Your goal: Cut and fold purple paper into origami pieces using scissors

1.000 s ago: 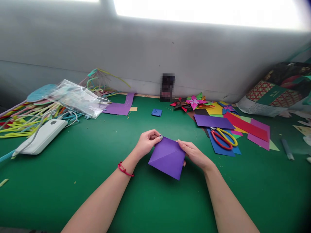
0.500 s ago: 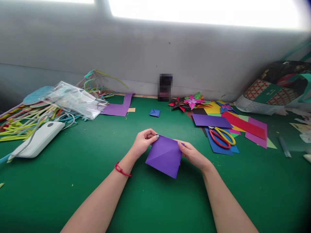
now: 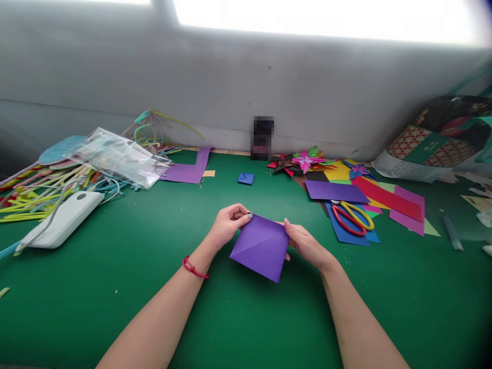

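A square of purple paper [image 3: 261,251] is held up over the green table, tilted, with a diagonal crease across it. My left hand [image 3: 232,223] pinches its upper left corner between thumb and fingers. At the right corner, my right hand [image 3: 302,240] grips the sheet with the thumb up at the edge; most of its fingers are hidden behind the paper. Beyond the hands lies a small folded blue paper piece [image 3: 246,178]. To the right, scissors [image 3: 351,219] with red and yellow handles rest on blue paper.
Coloured paper sheets [image 3: 407,210] and folded paper flowers [image 3: 303,161] lie at the right. Pipe cleaners [image 3: 26,205], a clear plastic bag [image 3: 119,159] and a white power strip [image 3: 63,220] crowd the left. A patterned bag [image 3: 415,148] stands against the wall.
The thumb of my right hand has shifted slightly at the right corner, standing more upright at the paper's edge. The purple paper and my left hand stay nearly still.
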Available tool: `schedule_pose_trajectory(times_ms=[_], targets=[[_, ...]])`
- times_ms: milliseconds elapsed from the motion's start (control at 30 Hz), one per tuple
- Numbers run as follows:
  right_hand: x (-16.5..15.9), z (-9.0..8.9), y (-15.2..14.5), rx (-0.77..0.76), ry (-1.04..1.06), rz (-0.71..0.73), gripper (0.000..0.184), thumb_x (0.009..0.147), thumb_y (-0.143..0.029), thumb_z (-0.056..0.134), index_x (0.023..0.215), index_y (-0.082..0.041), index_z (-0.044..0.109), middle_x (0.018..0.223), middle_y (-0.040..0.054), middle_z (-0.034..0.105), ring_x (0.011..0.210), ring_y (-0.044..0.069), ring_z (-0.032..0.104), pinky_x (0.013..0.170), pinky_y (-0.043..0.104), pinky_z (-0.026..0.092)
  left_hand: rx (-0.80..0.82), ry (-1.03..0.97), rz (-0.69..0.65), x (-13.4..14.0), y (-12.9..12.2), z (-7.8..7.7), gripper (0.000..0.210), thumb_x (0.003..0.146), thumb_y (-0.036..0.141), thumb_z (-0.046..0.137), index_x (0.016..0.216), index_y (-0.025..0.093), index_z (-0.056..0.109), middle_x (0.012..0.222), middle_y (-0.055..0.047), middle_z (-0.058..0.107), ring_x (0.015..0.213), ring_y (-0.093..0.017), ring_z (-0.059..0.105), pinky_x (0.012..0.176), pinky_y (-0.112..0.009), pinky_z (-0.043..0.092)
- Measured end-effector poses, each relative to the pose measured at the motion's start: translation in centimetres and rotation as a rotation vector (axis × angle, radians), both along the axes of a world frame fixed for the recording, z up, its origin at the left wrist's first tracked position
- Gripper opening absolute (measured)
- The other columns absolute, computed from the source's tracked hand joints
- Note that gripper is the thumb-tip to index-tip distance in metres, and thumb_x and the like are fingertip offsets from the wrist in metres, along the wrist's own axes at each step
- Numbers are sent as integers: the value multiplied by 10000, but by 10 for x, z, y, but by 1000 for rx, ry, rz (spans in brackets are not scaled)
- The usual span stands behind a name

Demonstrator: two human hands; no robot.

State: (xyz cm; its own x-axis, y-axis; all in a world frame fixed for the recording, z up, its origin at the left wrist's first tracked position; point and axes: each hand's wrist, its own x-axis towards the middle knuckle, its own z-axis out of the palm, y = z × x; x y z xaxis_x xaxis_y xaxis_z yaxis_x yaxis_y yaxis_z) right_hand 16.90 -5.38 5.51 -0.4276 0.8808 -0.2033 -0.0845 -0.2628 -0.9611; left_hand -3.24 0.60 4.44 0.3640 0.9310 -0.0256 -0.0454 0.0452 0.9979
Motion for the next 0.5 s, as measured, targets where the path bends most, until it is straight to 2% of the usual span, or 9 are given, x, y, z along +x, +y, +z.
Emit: schedule_pose_trajectory(times_ms=[167,300,500], targets=[[0,-1,1,25,-37,-20,466,877,-499,318,894,-116,581,487,-40,410,396,69,356,394,212,261,8,2,-1,0,0,-1,204,678,326,642,697,144,552,593,31,506,539,-77,447,514,-195,342],[1,-5,2,29,-75,-26,468,868,-521,312,650,-148,491,454,-39,409,379,66,344,398,222,238,9,11,1,0,1,-2,209,682,327,641,698,140,550,594,27,502,542,-79,447,514,-197,344],[1,-9,5,14,-96,-35,433,860,-517,345,628,-165,443,452,-32,443,379,72,378,391,214,266,5,10,9,-1,2,-5,217,678,339,641,702,144,551,571,28,502,535,-84,454,504,-199,347]])
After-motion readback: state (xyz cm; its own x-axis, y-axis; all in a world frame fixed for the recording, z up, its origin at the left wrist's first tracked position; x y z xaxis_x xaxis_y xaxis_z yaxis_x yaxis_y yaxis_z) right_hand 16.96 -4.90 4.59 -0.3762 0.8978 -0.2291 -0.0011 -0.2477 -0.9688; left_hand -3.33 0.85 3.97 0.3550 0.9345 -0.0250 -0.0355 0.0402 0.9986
